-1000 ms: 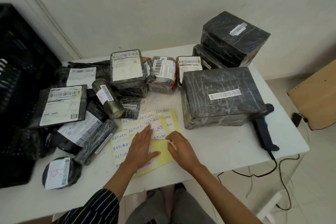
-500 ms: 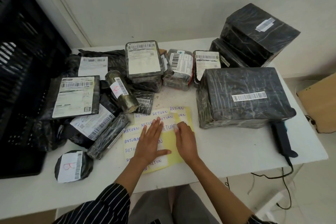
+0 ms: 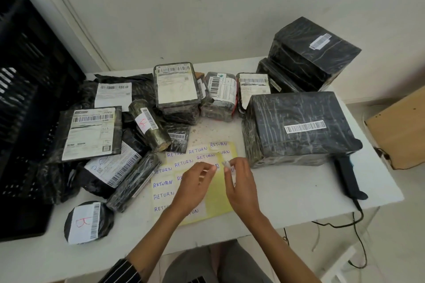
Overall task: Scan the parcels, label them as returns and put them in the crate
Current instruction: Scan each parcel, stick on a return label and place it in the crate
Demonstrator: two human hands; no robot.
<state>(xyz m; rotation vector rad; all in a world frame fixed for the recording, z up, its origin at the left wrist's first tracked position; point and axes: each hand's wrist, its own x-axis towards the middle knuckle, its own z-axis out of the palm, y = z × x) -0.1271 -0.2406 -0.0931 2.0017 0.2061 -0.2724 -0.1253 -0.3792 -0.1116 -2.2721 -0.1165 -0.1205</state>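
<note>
My right hand (image 3: 241,181) pinches RETURN label (image 3: 226,165) lifted off sticker sheet (image 3: 216,202). My left hand (image 3: 195,181) fingers curled, grip unclear. Parcels (image 3: 299,126) piled on surface, none labelled. Labelling, crate (image 3: 27,99) loading left.

A white surface (image 3: 299,190) stands against a pale wall (image 3: 207,7). Beyond its right edge a cardboard box (image 3: 400,131) sits on the floor (image 3: 391,236); black cables (image 3: 335,227) hang below the near right corner.

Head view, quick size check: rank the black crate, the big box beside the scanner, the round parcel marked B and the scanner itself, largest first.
1. black crate, cut off by the frame
2. big box
3. round parcel marked B
4. scanner
The parcel lies nearer the camera, so the last two are unsure.
</note>
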